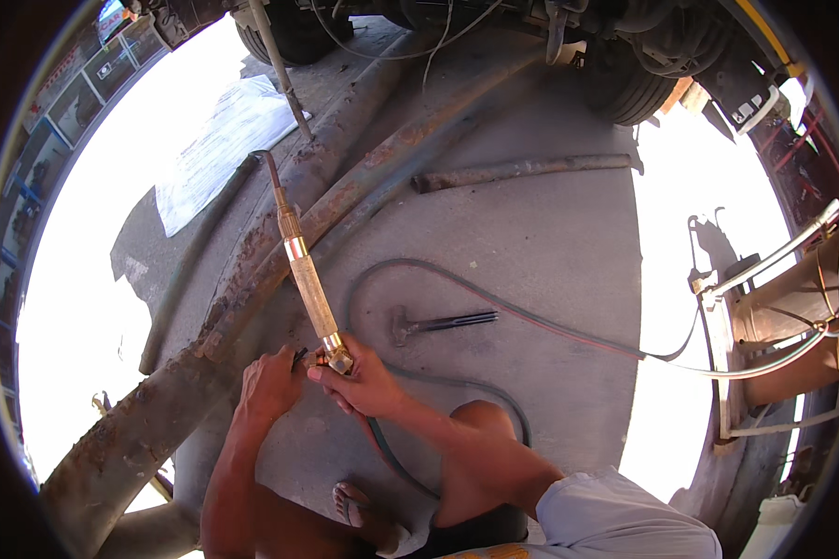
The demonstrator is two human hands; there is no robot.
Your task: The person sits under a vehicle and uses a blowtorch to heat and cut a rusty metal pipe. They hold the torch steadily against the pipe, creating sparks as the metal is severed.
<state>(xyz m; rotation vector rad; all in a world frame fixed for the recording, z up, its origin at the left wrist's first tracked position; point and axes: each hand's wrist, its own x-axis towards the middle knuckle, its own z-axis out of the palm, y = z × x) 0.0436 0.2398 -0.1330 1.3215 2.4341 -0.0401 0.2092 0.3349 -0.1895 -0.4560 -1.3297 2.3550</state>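
Observation:
My right hand [368, 380] is wrapped round the valve end of a brass gas torch [313, 291]. The torch slants up and to the left, its bent tip over the rusty pipes; no flame can be made out. My left hand [270, 380] is closed just left of the valves. A small dark piece shows at its fingertips, too small to name. From the torch's lower end a pair of red and dark green hoses [373, 438] drops to the floor and loops to the right.
Long rusty pipes [322, 210] run diagonally from lower left to upper right. A shorter pipe [531, 170] lies beyond a hammer [403, 326] on the concrete. White sheeting [219, 144] lies at left. A vehicle underside with tyres [629, 84] is ahead; a cart with cylinders [778, 321] stands right.

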